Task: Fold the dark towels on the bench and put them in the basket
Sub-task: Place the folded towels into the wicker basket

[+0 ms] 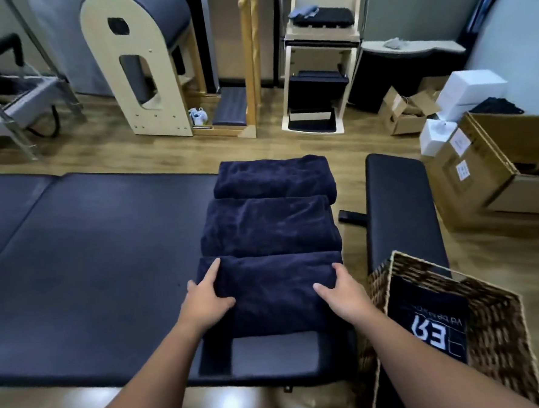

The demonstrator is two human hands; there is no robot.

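Both arms were stretched forward over the table (93,277). The left hand (206,297) was laid on the left end of the nearest folded towel (273,293), thumb on top and fingers (214,270) wrapped round its edge, grasping it. The right hand (341,291) gripped the right end likewise. Beyond the fingers, two more folded towels (269,226) were lined up, touching. Right of the right fingers, a wicker basket (496,316) was seen, holding a dark cloth with white lettering (433,323).
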